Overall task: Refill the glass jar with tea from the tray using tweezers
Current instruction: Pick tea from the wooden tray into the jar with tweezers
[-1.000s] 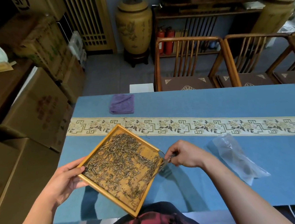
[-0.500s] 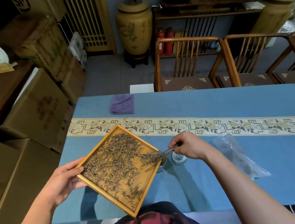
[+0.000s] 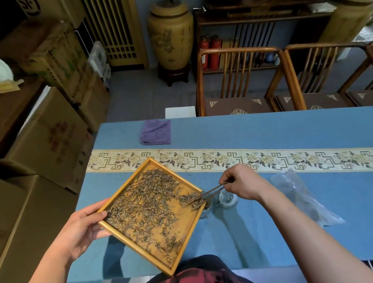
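My left hand grips the left corner of a square bamboo tray, held above the blue tablecloth and covered with loose dry tea leaves. My right hand pinches brown tweezers whose tips rest in a small heap of leaves at the tray's right corner. Under that corner stands the small glass jar, mostly hidden by the tray. Its glass lid lies on the cloth just right of it.
A crumpled clear plastic bag lies to the right on the cloth. A folded purple towel sits at the far left edge. Wooden chairs line the far side. Cardboard boxes stand left of the table.
My right hand has risen and moved right and away from me, uncovering the jar and lid. The tweezers now reach leftward into leaves gathered at the tray's right corner. The tray has hardly moved.
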